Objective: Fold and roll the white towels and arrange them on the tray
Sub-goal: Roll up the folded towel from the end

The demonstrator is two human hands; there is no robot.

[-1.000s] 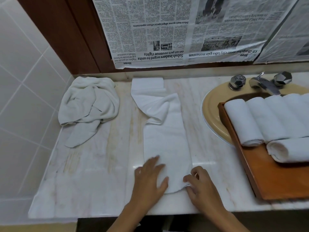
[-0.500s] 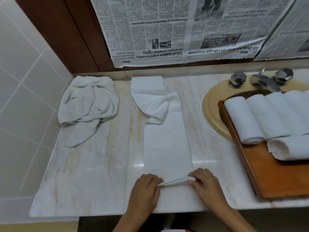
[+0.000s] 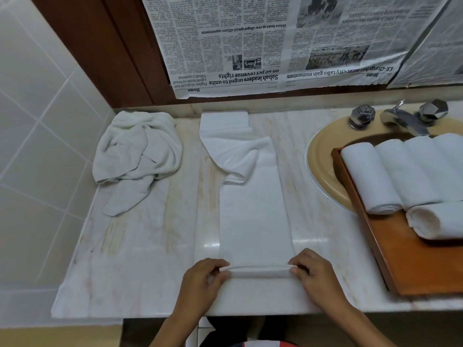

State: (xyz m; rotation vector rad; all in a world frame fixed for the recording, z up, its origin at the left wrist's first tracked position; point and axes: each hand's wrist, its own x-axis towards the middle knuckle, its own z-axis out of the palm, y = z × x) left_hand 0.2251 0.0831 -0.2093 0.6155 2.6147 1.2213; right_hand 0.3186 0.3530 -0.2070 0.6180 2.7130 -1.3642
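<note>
Towel (image 3: 253, 216) on marble tabletop (image 3: 150, 246), near end pinched by fingers (image 3: 297, 271) of left hand (image 3: 200, 281) and right hand (image 3: 318, 276); crumpled towel (image 3: 137, 156) left, loaded tray (image 3: 413, 266) right.

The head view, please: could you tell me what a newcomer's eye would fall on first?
First, the long folded white towel stretched down the middle of the marble counter, its near end gripped by the left hand and right hand in a thin first roll. Next, the wooden tray at the right, resting over the sink, carrying rolled towels. A crumpled towel lies at the back left, and upside-down newspaper covers the wall behind.
</note>
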